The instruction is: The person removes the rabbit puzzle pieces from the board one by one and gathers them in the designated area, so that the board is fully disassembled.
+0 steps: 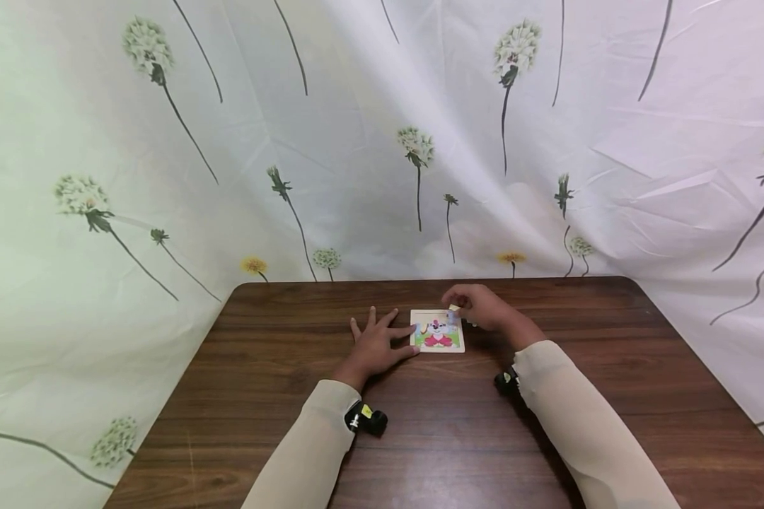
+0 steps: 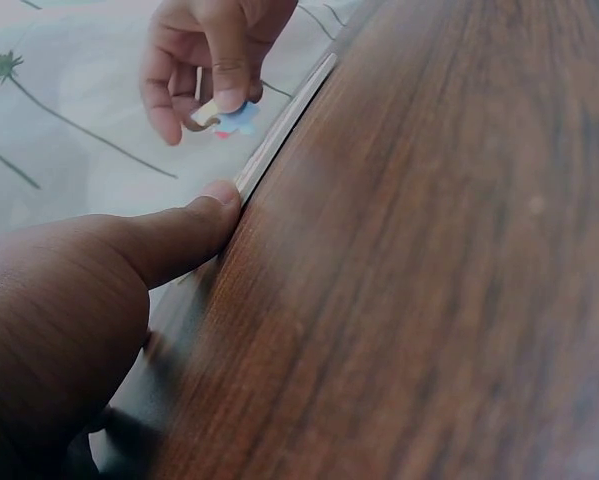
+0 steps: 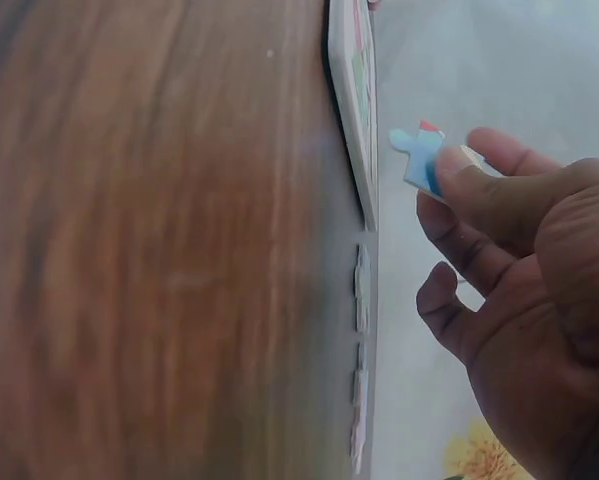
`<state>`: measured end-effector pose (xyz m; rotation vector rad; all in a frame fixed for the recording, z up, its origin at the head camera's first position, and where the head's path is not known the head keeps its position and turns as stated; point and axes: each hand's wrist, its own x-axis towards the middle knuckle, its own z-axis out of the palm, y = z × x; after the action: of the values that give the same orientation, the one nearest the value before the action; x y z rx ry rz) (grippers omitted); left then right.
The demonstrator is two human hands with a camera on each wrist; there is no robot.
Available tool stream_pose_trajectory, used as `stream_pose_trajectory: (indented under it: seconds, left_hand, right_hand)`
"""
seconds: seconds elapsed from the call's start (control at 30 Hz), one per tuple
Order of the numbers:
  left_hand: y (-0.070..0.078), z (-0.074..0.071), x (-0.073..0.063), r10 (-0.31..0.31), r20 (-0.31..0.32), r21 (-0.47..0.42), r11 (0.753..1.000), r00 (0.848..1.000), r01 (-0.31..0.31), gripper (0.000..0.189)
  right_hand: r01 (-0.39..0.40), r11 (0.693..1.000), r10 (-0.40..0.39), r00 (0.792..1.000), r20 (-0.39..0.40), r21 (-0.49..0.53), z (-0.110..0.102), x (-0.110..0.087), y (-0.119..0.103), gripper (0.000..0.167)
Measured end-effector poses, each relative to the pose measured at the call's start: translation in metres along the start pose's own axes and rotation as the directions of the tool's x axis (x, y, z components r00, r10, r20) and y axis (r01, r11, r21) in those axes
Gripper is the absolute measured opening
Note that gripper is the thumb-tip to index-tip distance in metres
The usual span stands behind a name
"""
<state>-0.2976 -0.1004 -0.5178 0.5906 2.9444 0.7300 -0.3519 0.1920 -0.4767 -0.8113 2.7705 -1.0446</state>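
Brown wood-grain worktop [image 1: 420,424] before us. Thin, knobbed blue puzzle piece [image 3: 425,162] raised near far right corner of square, pale-rimmed board [image 1: 426,315]; our right grip [image 1: 480,307] pinches it, thumb against fingers. Our left grip [image 1: 377,346] splayed, thumb at board's near left corner. Creased dandelion-print cloth [image 1: 356,141] behind.

Pale blue is shown on the puzzle piece [image 3: 424,160], tipped with red! The puzzle board [image 1: 428,316] is framed in cream, splashed inside with red, white and green. Brown grain is streaked across the bench [image 1: 261,339]; at twelve o'clock, white cloth [image 1: 356,141] is patterned with dandelions [image 1: 416,145].
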Motion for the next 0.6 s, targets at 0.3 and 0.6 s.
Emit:
stream_pose_trajectory:
  seconds: [0.3, 0.6]
  left_hand:
    - [-0.001, 0.001, 0.0, 0.016, -0.003, -0.006, 1.0, 1.0, -0.016, 0.058]
    - [0.001, 0.0, -0.001, 0.01, 0.001, -0.001, 1.0, 1.0, -0.01, 0.057]
  right_hand:
    - [-0.068, 0.997, 0.072, 0.991, -0.116, 0.044, -0.008, -0.016, 0.018, 0.018]
    - [-0.071, 0.993, 0.087, 0.982, -0.167, 0.099, -0.018, -0.033, 0.029, 0.012]
